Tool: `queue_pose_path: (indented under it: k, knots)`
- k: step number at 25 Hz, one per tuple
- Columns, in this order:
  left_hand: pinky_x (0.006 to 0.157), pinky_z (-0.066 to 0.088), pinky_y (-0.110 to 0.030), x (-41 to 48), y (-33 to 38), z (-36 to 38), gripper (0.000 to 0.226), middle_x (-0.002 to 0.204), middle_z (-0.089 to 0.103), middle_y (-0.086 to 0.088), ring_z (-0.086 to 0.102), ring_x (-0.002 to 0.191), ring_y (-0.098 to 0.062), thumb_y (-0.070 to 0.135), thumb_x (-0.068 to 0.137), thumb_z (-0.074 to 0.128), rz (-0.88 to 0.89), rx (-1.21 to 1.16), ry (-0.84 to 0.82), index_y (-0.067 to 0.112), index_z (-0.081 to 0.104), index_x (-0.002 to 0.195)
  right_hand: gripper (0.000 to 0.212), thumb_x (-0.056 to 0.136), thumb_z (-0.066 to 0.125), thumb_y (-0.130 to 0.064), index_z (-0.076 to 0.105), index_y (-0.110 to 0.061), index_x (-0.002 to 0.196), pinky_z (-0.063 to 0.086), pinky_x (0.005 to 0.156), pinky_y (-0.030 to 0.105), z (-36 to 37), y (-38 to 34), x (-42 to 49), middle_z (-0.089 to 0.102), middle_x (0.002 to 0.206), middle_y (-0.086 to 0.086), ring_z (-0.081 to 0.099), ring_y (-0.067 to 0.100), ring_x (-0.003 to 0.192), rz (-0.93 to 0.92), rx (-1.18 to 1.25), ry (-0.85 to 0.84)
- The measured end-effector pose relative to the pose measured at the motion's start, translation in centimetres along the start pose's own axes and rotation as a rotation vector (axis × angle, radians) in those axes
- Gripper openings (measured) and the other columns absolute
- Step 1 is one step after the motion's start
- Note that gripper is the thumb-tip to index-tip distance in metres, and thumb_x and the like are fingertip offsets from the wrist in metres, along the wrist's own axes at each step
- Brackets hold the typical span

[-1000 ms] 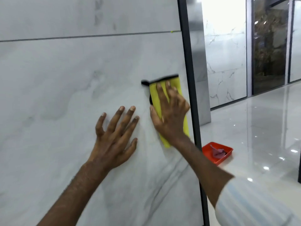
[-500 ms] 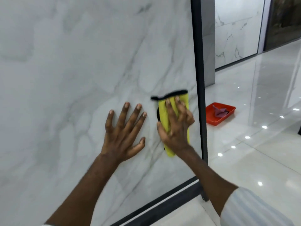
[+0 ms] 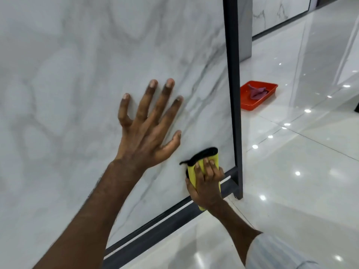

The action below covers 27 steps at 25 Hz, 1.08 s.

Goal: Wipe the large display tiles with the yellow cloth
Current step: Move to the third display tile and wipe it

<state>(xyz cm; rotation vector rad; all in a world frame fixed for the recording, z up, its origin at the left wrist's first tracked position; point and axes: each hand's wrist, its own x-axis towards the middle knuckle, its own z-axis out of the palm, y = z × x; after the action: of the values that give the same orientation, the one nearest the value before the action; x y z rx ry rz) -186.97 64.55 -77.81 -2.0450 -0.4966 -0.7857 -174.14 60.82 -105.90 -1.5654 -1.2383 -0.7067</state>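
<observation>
Yellow microfibre cloth [image 3: 192, 172] w/ black trim sat under my right hand [image 3: 207, 184], flat fingers pressing it on the large grey-veined white marble tile [image 3: 77, 90], bottom-right corner by the black metal frame [image 3: 232, 74]; my left hand [image 3: 147, 133] braced open, up-left. Remaining tile prob. lay leftward.

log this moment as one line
right hand: presses yellow cloth on tile, lower right corner | left hand: flat on tile | red tray: on floor

glossy marble-look tile [image 3: 77, 94], soft cloth [image 3: 191, 172]
</observation>
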Motion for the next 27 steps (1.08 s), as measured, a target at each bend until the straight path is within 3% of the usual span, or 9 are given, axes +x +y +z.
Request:
queue_pose_path:
  k: [4,9,12,17,20,24,27]
  knots:
    - [0.122,0.011,-0.066,-0.4,0.4,1.8,0.073,0.170,0.033,-0.008,0.028,0.157,-0.037,0.045,0.101,0.050,-0.027,0.107,0.051,0.013,0.033,0.164,0.087,0.082,0.065,-0.050,0.028,-0.020,0.155,0.043,0.095,0.061,-0.3,4.0,-2.8,0.023,0.159,0.010,0.036,0.036,0.135,-0.076,-0.020,-0.109]
    - [0.122,0.008,-0.065,-0.5,0.4,2.1,0.073,0.170,0.032,-0.008,0.028,0.156,-0.038,0.044,0.102,0.048,-0.046,0.112,0.052,0.013,0.030,0.165,0.100,0.063,0.057,-0.041,0.027,-0.024,0.156,0.034,0.104,0.055,-1.8,4.0,5.9,0.018,0.162,0.008,0.022,0.032,0.144,-0.008,0.111,-0.006]
    - [0.120,0.011,-0.066,-0.4,0.6,2.0,0.073,0.171,0.030,-0.008,0.028,0.156,-0.039,0.044,0.102,0.048,-0.039,0.114,0.040,0.013,0.028,0.166,0.102,0.066,0.058,-0.041,0.022,-0.027,0.160,0.033,0.105,0.055,-2.2,5.4,8.2,0.016,0.164,0.007,0.022,0.032,0.145,-0.057,0.068,0.040]
    - [0.119,0.013,-0.066,-0.6,0.6,2.0,0.074,0.171,0.030,-0.009,0.029,0.156,-0.040,0.045,0.102,0.047,-0.038,0.146,0.033,0.012,0.028,0.166,0.085,0.094,0.051,-0.053,0.015,-0.022,0.165,0.041,0.099,0.061,-1.1,10.0,-0.2,0.017,0.163,0.013,0.026,0.037,0.143,0.008,-0.059,-0.067]
    - [0.120,0.013,-0.064,-0.4,0.7,1.9,0.073,0.170,0.031,-0.009,0.028,0.156,-0.040,0.045,0.103,0.046,-0.039,0.162,0.031,0.012,0.028,0.165,0.088,0.082,0.059,-0.047,0.022,-0.016,0.157,0.040,0.101,0.061,-1.4,10.1,-0.5,0.019,0.160,0.015,0.029,0.039,0.140,0.038,-0.001,-0.129]
    - [0.125,0.007,-0.062,-0.2,0.6,1.7,0.072,0.170,0.032,-0.009,0.027,0.157,-0.039,0.042,0.101,0.051,-0.038,0.140,0.057,0.011,0.033,0.164,0.100,0.067,0.059,-0.037,0.020,-0.021,0.158,0.018,0.122,0.043,-3.5,6.5,8.2,0.021,0.160,0.016,0.026,0.038,0.142,0.064,0.118,-0.059]
    - [0.125,0.009,-0.060,0.0,0.5,0.6,0.071,0.170,0.033,-0.008,0.027,0.158,-0.035,0.040,0.098,0.057,-0.027,0.068,0.027,0.012,0.041,0.161,0.100,0.071,0.060,-0.041,0.016,-0.031,0.160,0.010,0.122,0.037,-8.0,2.9,19.4,0.016,0.165,0.010,0.021,0.033,0.150,-0.012,0.204,-0.039]
